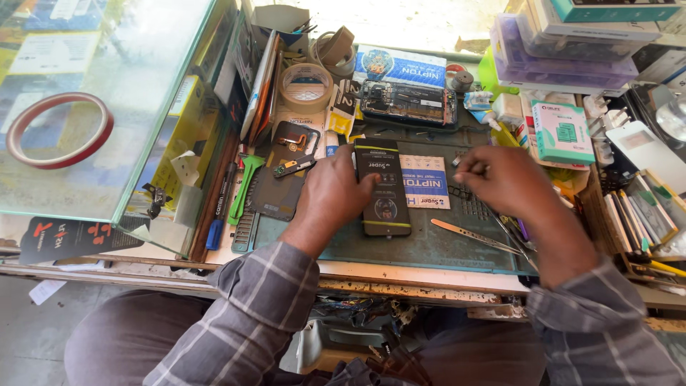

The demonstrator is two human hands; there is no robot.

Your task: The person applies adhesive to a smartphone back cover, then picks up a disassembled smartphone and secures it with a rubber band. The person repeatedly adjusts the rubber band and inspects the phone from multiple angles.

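A black phone screen with a printed protective film [384,191] lies flat on the teal work mat [429,246]. My left hand [330,194] rests on the mat with its fingers pressing the screen's left edge. My right hand [506,180] hovers to the right of the screen, fingers pinched together on something small and dark that I cannot make out. Between my hands lies a small white and blue packet [424,182]. An opened phone with its insides showing [408,104] lies at the back of the mat.
Metal tweezers [475,235] lie on the mat at the right. A tape roll [305,86], a dark back cover [284,175] and a green scraper [246,184] are at the left. A glass case [143,129] stands far left. Boxes [562,131] crowd the right.
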